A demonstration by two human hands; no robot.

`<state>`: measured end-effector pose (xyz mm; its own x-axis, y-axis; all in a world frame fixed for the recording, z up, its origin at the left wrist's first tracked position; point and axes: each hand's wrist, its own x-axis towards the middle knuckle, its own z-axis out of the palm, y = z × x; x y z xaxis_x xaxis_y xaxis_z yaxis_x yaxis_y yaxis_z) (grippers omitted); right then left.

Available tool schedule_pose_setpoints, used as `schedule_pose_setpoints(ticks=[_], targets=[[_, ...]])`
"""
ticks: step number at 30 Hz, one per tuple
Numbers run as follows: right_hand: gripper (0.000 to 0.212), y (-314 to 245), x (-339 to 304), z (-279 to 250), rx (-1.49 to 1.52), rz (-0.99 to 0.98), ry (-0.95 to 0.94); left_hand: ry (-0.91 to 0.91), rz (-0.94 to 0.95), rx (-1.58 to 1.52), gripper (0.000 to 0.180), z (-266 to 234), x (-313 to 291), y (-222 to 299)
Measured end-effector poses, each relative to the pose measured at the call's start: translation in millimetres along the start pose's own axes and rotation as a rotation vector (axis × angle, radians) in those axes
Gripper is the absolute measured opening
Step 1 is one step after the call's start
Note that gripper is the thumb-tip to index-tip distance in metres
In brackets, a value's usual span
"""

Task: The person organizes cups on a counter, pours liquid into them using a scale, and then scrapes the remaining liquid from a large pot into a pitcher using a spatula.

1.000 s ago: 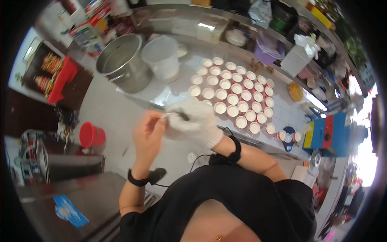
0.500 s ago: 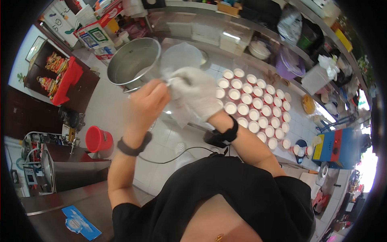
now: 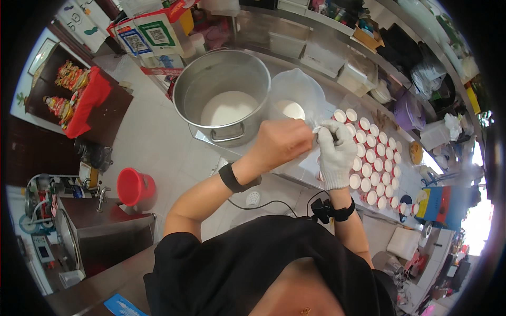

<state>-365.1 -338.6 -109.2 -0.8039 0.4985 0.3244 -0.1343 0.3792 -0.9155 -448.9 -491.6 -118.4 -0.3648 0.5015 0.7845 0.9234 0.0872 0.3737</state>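
My left hand (image 3: pixel 284 141) is bare, its fingers closed in a pinch. Facing it, my right hand (image 3: pixel 337 152) wears a white knit glove and has its fingertips drawn together. Between them is a bit of thin clear plastic film (image 3: pixel 316 129); its full shape cannot be made out. Just beyond the hands stands a translucent plastic pitcher (image 3: pixel 299 83) with white liquid (image 3: pixel 290 109) inside. Left of it is a big metal pot (image 3: pixel 190 108), partly filled with white liquid (image 3: pixel 229 108). Many small red cups with white tops (image 3: pixel 371 156) stand in rows beside my right hand.
A red bucket (image 3: pixel 136 187) is on the floor at left, near a metal sink unit (image 3: pixel 113 224) with a tap. Shelves with plastic boxes (image 3: pixel 321 55) run along the back. At right are a purple bucket (image 3: pixel 408 110) and a blue and red machine (image 3: pixel 443 204).
My view has turned, so pot, pitcher and cups appear shifted. The plastic that spread below my hands now shows less. Both hands remain together, with the right hand now more upright.
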Motion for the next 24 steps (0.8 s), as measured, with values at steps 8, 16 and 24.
schedule_pose_setpoints(ticks=[8,16,24], targets=[[0.015,-9.3,3.9,8.5,0.023,-0.091,-0.020,0.169,-0.434,-0.313,0.015,7.4,5.3,5.3],[0.016,-21.8,6.4,-1.8,0.056,0.145,-0.037,0.190,-0.451,-0.465,0.018,22.4,-7.8,-2.3],[0.015,-17.2,11.6,-6.2,0.298,0.241,-0.048,0.147,-0.600,-0.697,0.062,22.7,-5.9,-2.3]])
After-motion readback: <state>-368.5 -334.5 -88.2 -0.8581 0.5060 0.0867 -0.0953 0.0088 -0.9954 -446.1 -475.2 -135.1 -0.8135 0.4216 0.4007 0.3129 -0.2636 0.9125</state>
